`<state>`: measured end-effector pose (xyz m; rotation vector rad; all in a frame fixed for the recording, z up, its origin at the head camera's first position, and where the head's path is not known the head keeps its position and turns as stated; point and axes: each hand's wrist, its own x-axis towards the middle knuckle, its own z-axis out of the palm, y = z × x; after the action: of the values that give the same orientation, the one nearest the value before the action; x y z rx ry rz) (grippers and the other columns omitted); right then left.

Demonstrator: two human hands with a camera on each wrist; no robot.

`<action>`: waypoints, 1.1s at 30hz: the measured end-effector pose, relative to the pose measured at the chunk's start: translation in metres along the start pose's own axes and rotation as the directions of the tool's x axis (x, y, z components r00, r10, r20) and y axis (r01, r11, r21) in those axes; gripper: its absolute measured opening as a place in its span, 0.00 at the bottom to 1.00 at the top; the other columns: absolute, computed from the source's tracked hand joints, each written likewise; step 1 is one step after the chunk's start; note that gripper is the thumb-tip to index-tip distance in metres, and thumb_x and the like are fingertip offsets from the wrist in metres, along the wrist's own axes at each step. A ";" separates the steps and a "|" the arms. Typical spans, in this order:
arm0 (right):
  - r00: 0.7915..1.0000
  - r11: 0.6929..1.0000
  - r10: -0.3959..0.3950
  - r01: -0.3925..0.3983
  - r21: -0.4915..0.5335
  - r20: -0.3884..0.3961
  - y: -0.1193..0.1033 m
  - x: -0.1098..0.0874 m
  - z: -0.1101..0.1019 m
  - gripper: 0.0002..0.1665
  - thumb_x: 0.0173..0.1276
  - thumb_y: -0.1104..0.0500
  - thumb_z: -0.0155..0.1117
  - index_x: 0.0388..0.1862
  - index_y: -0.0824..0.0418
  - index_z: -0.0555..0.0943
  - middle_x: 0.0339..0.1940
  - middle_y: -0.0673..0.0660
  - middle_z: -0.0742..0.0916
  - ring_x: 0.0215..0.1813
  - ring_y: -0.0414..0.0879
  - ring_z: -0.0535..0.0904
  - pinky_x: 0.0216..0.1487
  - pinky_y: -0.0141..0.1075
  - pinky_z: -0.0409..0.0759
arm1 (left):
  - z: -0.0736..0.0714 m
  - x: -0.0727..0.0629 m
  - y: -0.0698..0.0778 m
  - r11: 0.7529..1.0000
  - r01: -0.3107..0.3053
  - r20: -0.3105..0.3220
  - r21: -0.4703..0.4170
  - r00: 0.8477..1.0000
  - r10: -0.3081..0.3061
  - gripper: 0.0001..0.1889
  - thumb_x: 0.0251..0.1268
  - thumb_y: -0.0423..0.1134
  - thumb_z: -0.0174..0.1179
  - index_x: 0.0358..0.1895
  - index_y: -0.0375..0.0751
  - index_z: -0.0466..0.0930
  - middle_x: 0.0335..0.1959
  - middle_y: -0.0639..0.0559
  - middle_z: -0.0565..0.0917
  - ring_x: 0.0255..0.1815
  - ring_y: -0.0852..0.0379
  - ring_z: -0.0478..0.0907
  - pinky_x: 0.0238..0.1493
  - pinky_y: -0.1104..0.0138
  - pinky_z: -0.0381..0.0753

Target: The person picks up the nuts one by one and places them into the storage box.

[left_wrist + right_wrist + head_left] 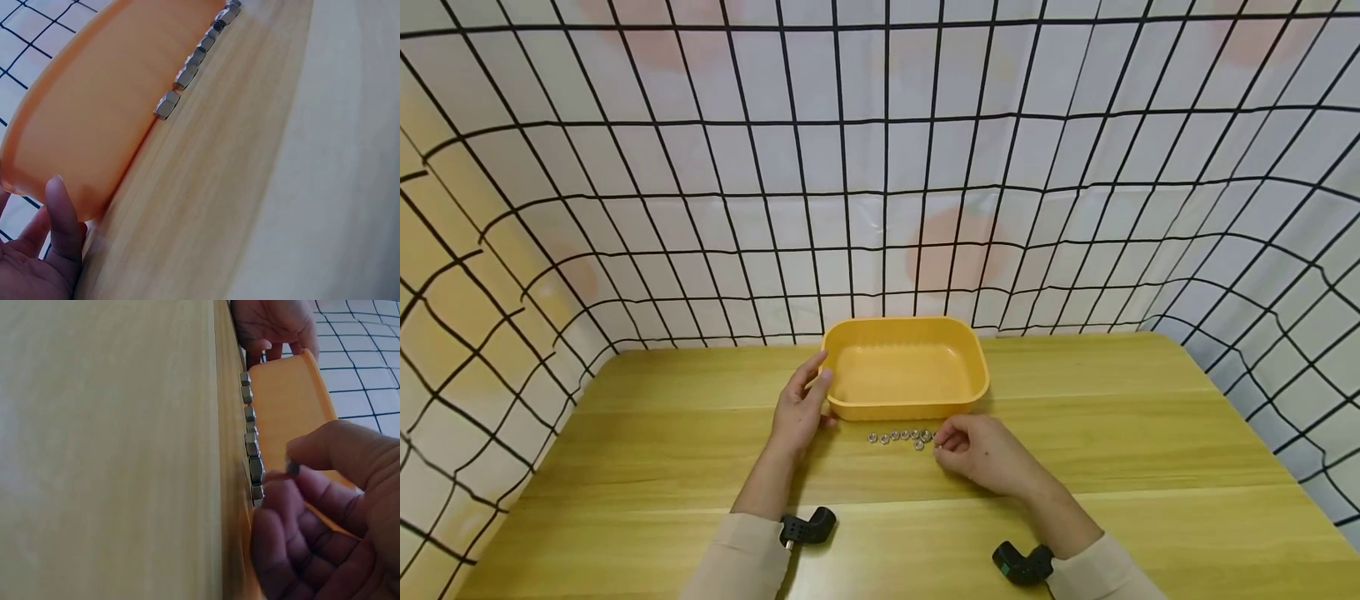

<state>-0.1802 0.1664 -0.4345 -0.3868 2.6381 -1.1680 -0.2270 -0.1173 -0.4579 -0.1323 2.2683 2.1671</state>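
Note:
A yellow plastic tray (906, 412), which looks orange in the wrist views, stands on the wooden table. My left hand (799, 408) rests against its left end. The thumb (62, 209) overlaps the tray's outer wall, and the other fingers are spread around that end. Several metal hex nuts (905, 435) lie in a row along the tray's near side, with one nut (919, 445) slightly nearer me. Beside the row's right end, my right hand (988, 454) pinches a small nut (292, 467) between thumb and index finger, mostly hidden by the fingertips.
A white curtain with a black grid (880, 158) rises behind the table (1150, 467) and along both sides. Black wrist devices (808, 527) sit at both sleeve cuffs. The tray's floor (902, 373) shows no nuts.

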 end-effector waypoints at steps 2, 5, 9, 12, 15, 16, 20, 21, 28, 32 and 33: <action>1.000 0.999 0.000 0.000 0.037 -0.002 -0.002 0.000 0.000 0.05 0.66 0.57 0.72 0.39 0.56 0.85 0.34 0.49 0.85 0.38 0.43 0.80 0.39 0.29 0.81 | 0.000 0.000 -0.001 1.000 0.004 -0.001 -0.001 1.000 -0.004 0.25 0.79 0.53 0.55 0.75 0.61 0.70 0.75 0.45 0.68 0.54 0.44 0.78 0.26 0.71 0.83; 1.000 0.996 -0.004 0.006 0.085 -0.019 -0.005 -0.001 0.001 0.07 0.66 0.58 0.72 0.41 0.58 0.86 0.35 0.50 0.86 0.39 0.43 0.81 0.40 0.29 0.83 | -0.001 -0.001 -0.001 1.000 0.003 -0.002 0.001 1.000 -0.003 0.25 0.78 0.54 0.55 0.75 0.62 0.70 0.75 0.45 0.68 0.55 0.44 0.78 0.27 0.71 0.83; 0.998 0.994 -0.036 0.041 0.103 -0.054 -0.009 -0.002 0.001 0.06 0.67 0.58 0.72 0.41 0.57 0.87 0.35 0.50 0.87 0.39 0.43 0.81 0.39 0.29 0.84 | -0.002 0.000 -0.001 1.000 0.003 -0.011 0.001 1.000 -0.003 0.24 0.78 0.54 0.55 0.74 0.62 0.70 0.75 0.46 0.68 0.56 0.44 0.78 0.28 0.71 0.84; 0.996 0.993 -0.057 0.064 0.097 -0.072 -0.011 -0.002 0.001 0.05 0.69 0.59 0.71 0.42 0.57 0.87 0.35 0.50 0.87 0.39 0.43 0.81 0.39 0.29 0.84 | -0.001 0.000 -0.001 1.000 0.001 -0.013 -0.003 1.000 -0.001 0.24 0.79 0.52 0.54 0.74 0.62 0.70 0.75 0.45 0.68 0.57 0.43 0.78 0.27 0.72 0.84; 0.995 0.994 -0.051 0.059 0.090 -0.091 -0.015 -0.003 0.001 0.05 0.68 0.59 0.71 0.42 0.55 0.86 0.35 0.49 0.87 0.39 0.43 0.82 0.40 0.29 0.85 | 0.000 0.000 -0.001 1.000 -0.001 -0.009 -0.007 1.000 0.001 0.24 0.80 0.50 0.53 0.75 0.61 0.69 0.76 0.44 0.67 0.60 0.42 0.77 0.27 0.72 0.84; 0.994 0.994 -0.049 0.058 0.090 -0.098 -0.016 -0.003 0.000 0.05 0.68 0.59 0.71 0.43 0.56 0.86 0.35 0.49 0.87 0.39 0.42 0.82 0.40 0.29 0.85 | 0.000 0.000 -0.001 1.000 -0.001 -0.009 -0.009 1.000 0.001 0.23 0.80 0.50 0.53 0.75 0.61 0.69 0.76 0.43 0.66 0.60 0.42 0.77 0.27 0.72 0.84; 0.987 0.994 -0.057 0.071 0.085 -0.150 -0.022 -0.002 -0.003 0.06 0.68 0.59 0.72 0.43 0.56 0.86 0.35 0.49 0.87 0.38 0.42 0.82 0.39 0.29 0.85 | 0.001 0.000 0.000 1.000 0.002 -0.013 -0.014 1.000 -0.002 0.23 0.80 0.50 0.54 0.74 0.61 0.70 0.75 0.43 0.66 0.61 0.42 0.76 0.27 0.72 0.84; 0.984 0.993 -0.064 0.078 0.083 -0.164 -0.023 -0.002 -0.004 0.07 0.68 0.59 0.72 0.43 0.56 0.86 0.35 0.49 0.87 0.38 0.42 0.82 0.39 0.29 0.85 | 0.001 0.000 0.000 1.000 0.002 -0.013 -0.014 1.000 -0.003 0.23 0.80 0.50 0.54 0.74 0.62 0.70 0.75 0.43 0.67 0.61 0.42 0.76 0.27 0.72 0.84; 0.972 0.991 -0.103 0.118 0.059 -0.211 -0.032 0.006 -0.010 0.05 0.69 0.58 0.72 0.42 0.54 0.87 0.34 0.49 0.88 0.37 0.43 0.81 0.38 0.29 0.84 | 0.000 -0.001 -0.001 1.000 0.007 -0.013 -0.016 1.000 -0.007 0.24 0.79 0.52 0.55 0.74 0.62 0.70 0.74 0.44 0.68 0.58 0.43 0.77 0.29 0.72 0.85; 0.965 0.991 -0.126 0.135 0.024 -0.230 -0.035 0.013 -0.015 0.05 0.69 0.57 0.72 0.42 0.54 0.87 0.34 0.49 0.88 0.37 0.42 0.81 0.38 0.29 0.84 | -0.001 0.000 -0.001 1.000 0.011 -0.010 -0.018 1.000 -0.011 0.24 0.79 0.52 0.55 0.74 0.63 0.70 0.74 0.45 0.68 0.58 0.43 0.78 0.30 0.71 0.85; 0.963 0.991 -0.129 0.136 0.017 -0.235 -0.036 0.015 -0.016 0.05 0.69 0.57 0.72 0.41 0.54 0.87 0.34 0.48 0.88 0.37 0.42 0.82 0.38 0.29 0.85 | -0.001 0.000 -0.001 1.000 0.012 -0.008 -0.018 1.000 -0.012 0.24 0.79 0.52 0.55 0.74 0.62 0.70 0.74 0.45 0.68 0.58 0.43 0.77 0.30 0.71 0.85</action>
<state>-0.1944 0.1492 -0.3986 -0.4518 2.8254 -1.3739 -0.2269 -0.1182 -0.4591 -0.1547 2.2467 2.1864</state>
